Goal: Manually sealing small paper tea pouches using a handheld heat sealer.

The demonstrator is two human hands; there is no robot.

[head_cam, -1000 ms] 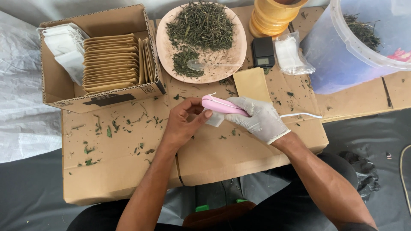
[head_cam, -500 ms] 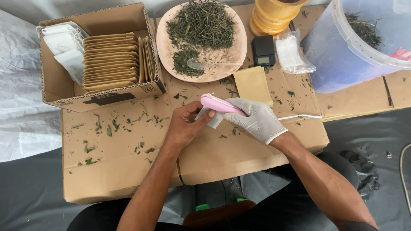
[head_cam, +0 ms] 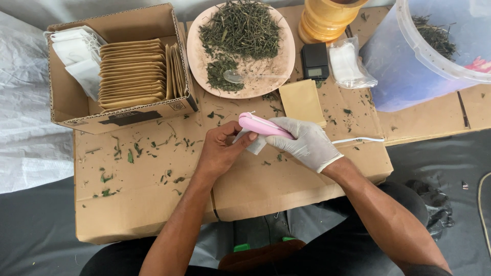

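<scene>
My right hand [head_cam: 307, 143], in a white glove, grips a pink handheld sealer [head_cam: 261, 125] whose white cord [head_cam: 358, 138] trails off to the right. My bare left hand [head_cam: 222, 148] pinches a small white tea bag [head_cam: 254, 144] that sits in the sealer's jaws. Both hands meet over the middle of the flattened cardboard surface [head_cam: 153, 204].
An open cardboard box [head_cam: 76, 110] at the back left holds brown envelopes [head_cam: 130, 74] and white tea bags [head_cam: 74, 53]. Behind the hands are a pink plate [head_cam: 284, 66] of dried herbs with a spoon, a brown envelope [head_cam: 302, 100], a small black scale [head_cam: 314, 61], a bag of filters [head_cam: 348, 64], a wooden mortar [head_cam: 327, 20] and a clear tub [head_cam: 409, 66].
The sealer and tea bag shifted slightly left and up a second ago, and my left fingers closed in on the bag; almost nothing has moved since.
</scene>
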